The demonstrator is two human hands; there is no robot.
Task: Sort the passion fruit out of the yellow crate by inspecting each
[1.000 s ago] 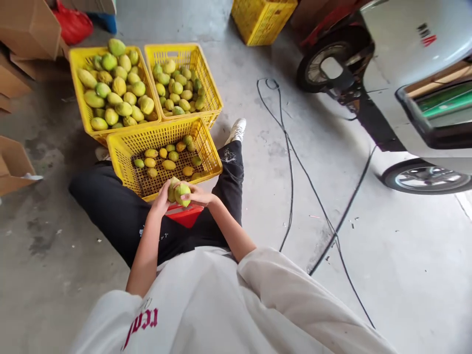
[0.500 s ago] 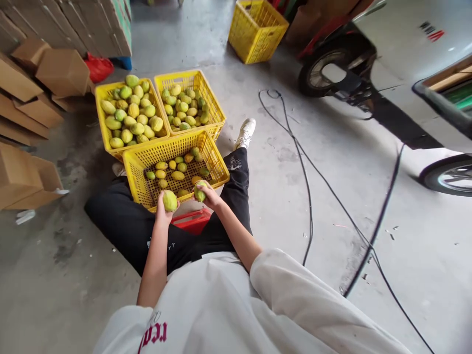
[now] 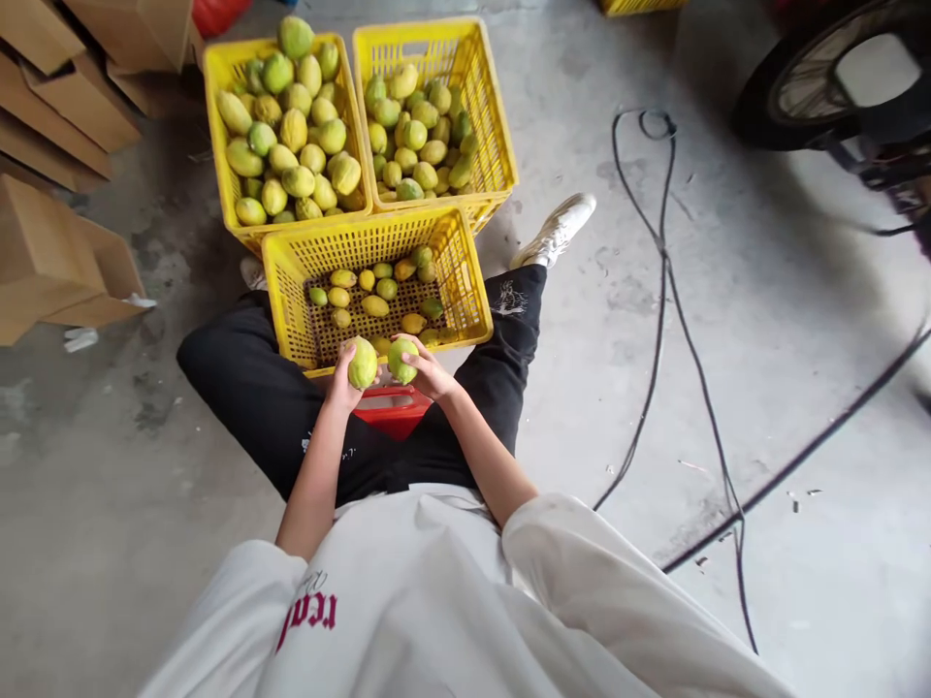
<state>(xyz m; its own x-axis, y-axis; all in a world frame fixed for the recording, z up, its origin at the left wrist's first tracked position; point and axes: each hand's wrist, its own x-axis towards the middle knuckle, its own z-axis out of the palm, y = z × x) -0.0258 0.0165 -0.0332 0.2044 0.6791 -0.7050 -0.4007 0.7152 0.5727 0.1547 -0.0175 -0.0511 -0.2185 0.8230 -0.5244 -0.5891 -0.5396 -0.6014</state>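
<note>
Between my knees, my left hand [image 3: 340, 388] is wrapped round a plump yellow-green fruit [image 3: 362, 364], its thumb along the left side. Close beside it, my right hand [image 3: 432, 376] grips a greener, bumpy fruit [image 3: 402, 360]. The two fruits are held side by side with a small gap, above the near rim of a yellow plastic crate [image 3: 271, 301]. Inside that crate lie several smaller yellow and green fruits [image 3: 374, 306], spread over its slatted floor. Part of a red plastic object [image 3: 393, 415] shows below my hands.
Behind the near crate stand two fuller yellow crates, one at left [image 3: 218, 145] and one at right [image 3: 501, 145], both holding many fruits. Cardboard boxes [image 3: 50, 252] sit at left. A black cable [image 3: 665, 262] crosses the floor at right, near a vehicle wheel [image 3: 800, 87].
My hands have come closer together, each still with its fruit. The right-hand fruit is now turned more into view. My view has shifted, so the crates appear higher and larger.
</note>
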